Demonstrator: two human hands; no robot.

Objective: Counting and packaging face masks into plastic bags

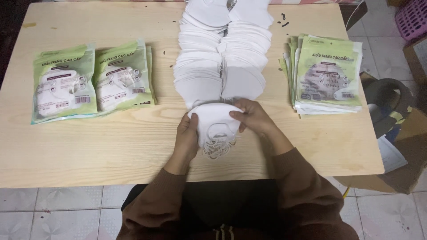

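Two hands close on one small stack of white face masks (214,122) at the near edge of a pale wooden table (111,151). My left hand (188,135) clamps the stack's left side, thumb on top and fingers curled under, while my right hand (252,119) pinches the opposite edge from above; both are shut on the stack, which sits just off the tabletop between them. The white ear loops (218,149) spill in a tangle from the bottom of the bundle, toward me, likely because I grip the mask bodies and let the elastic hang free. Gripping from both sides seems meant to keep the folded masks squared up rather than sliding apart.

Directly beyond my fingers, almost touching the bundle, two long overlapping rows of loose white masks (222,53) run away across the table, fanned like shingles so that the nearest ones come to hand first. Well off to the left of my grip lie two filled green-and-clear packets (93,80), side by side and flat, each showing white masks inside. To the right, about as far away, rests a neat pile of flat green pouches (327,75), which look empty. A few small dark specks (284,21) dot the far tabletop, beyond the pouches.
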